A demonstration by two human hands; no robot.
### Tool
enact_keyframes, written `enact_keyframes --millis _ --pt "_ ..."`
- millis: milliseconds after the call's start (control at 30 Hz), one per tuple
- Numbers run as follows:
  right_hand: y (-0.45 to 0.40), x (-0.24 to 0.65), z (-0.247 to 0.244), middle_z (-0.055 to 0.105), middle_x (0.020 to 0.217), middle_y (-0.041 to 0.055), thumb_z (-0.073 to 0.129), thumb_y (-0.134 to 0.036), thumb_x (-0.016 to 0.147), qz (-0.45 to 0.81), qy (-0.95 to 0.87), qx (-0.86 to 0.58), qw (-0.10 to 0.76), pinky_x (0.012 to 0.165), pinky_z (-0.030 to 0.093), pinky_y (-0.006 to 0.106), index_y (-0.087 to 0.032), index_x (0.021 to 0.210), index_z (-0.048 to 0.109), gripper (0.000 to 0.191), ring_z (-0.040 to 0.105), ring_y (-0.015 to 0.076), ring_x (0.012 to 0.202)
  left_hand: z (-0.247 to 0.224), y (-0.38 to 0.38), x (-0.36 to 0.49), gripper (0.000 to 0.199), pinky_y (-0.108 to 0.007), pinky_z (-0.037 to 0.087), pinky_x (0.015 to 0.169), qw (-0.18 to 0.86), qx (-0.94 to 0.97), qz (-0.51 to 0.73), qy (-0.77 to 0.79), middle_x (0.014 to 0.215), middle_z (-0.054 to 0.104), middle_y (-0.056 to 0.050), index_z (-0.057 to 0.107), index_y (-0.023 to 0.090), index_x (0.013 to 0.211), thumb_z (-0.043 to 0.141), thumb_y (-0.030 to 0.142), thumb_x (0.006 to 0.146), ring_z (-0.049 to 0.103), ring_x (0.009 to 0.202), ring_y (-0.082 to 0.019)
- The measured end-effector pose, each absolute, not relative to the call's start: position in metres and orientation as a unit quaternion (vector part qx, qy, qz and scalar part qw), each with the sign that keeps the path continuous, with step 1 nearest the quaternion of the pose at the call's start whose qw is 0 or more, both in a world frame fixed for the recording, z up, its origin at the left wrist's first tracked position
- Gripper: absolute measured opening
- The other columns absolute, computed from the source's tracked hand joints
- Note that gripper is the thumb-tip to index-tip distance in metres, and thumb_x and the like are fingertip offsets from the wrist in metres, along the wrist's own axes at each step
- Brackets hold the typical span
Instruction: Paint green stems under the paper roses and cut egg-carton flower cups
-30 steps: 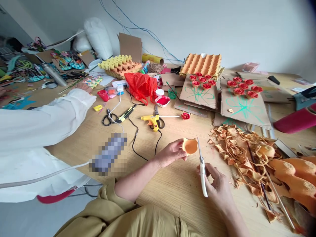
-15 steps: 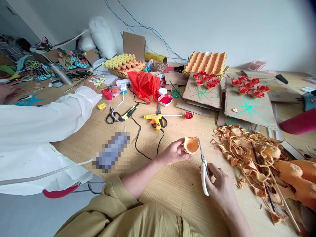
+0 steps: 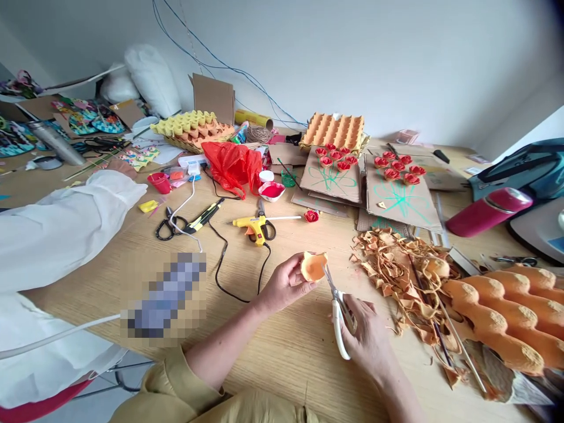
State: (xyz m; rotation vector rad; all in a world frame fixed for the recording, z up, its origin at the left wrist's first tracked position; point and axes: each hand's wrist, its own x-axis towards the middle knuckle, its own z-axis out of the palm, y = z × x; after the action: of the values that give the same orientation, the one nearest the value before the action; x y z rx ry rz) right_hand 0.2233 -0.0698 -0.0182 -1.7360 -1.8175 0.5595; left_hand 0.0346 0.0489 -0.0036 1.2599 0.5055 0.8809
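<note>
Here, our left hand pinches a scalloped, orange pulp cup, fingers nearly closed around its side. Our right fingers curl through the white handles of metal scissors, slightly parted, tips at the cup's edge. Right of those fingers lie curled, torn scraps; between us and the glue gun, smooth wood-grain tabletop lies open.

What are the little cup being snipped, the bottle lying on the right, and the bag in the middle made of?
Cup: matte molded paper pulp, judging by its rough edge, like the egg trays.
Bottle: probably metal, glossy pink, with a shiny band.
Bag: thin red plastic, from its crinkles and sheen.
</note>
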Motion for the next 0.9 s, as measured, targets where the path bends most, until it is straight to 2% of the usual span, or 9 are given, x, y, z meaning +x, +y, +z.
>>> enact_keyframes --millis 133,333,433,667,900 --pt "-0.0689 0.2233 -0.0164 0.062 0.079 0.0012 0.05 -0.04 0.097 0.213 -0.675 -0.651 0.273 0.078 0.038 0.037 -0.023 0.085 0.051 0.021 0.058 0.0218 0.078 -0.0041 0.0464 0.0334 0.052 -0.034 0.05 0.105 0.632 0.642 0.385 0.199 0.136 0.059 -0.017 0.054 0.015 0.132 0.073 0.028 0.085 0.058 0.129 -0.027" --pt "-0.0684 0.2219 -0.0118 0.063 0.084 0.0027 0.05 -0.038 0.096 0.196 -0.682 -0.654 0.264 0.079 0.039 0.038 -0.023 0.088 0.051 0.018 0.058 0.0229 0.081 -0.0014 0.0477 0.0308 0.051 -0.034 0.053 0.098 0.487 0.766 0.369 0.199 0.123 0.064 -0.016 0.059 0.014 0.131 0.073 0.028 0.084 0.062 0.118 -0.026" --pt "-0.0683 0.2212 -0.0111 0.063 0.085 0.0032 0.054 -0.04 0.094 0.168 -0.687 -0.659 0.256 0.079 0.039 0.039 -0.023 0.089 0.05 0.018 0.058 0.0238 0.082 0.0017 0.0487 0.0297 0.053 -0.035 0.052 0.099 0.454 0.793 0.356 0.193 0.121 0.065 -0.016 0.059 0.014 0.132 0.074 0.029 0.084 0.062 0.116 -0.026" --pt "-0.0685 0.2208 -0.0115 0.058 0.075 0.0004 0.05 -0.041 0.096 0.173 -0.695 -0.639 0.28 0.076 0.04 0.038 -0.023 0.08 0.045 0.024 0.053 0.0207 0.072 0.0043 0.0494 0.0282 0.051 -0.034 0.052 0.1 0.465 0.795 0.344 0.184 0.122 0.064 -0.017 0.058 0.013 0.133 0.07 0.027 0.086 0.061 0.118 -0.026" --pt "-0.07 0.2195 -0.0106 0.052 0.069 -0.0017 0.048 -0.038 0.098 0.191 -0.684 -0.627 0.32 0.072 0.04 0.033 -0.023 0.075 0.041 0.029 0.049 0.0176 0.068 -0.0026 0.0446 0.0282 0.05 -0.03 0.052 0.101 0.567 0.711 0.363 0.202 0.13 0.061 -0.014 0.05 0.017 0.13 0.07 0.025 0.085 0.063 0.12 -0.023"
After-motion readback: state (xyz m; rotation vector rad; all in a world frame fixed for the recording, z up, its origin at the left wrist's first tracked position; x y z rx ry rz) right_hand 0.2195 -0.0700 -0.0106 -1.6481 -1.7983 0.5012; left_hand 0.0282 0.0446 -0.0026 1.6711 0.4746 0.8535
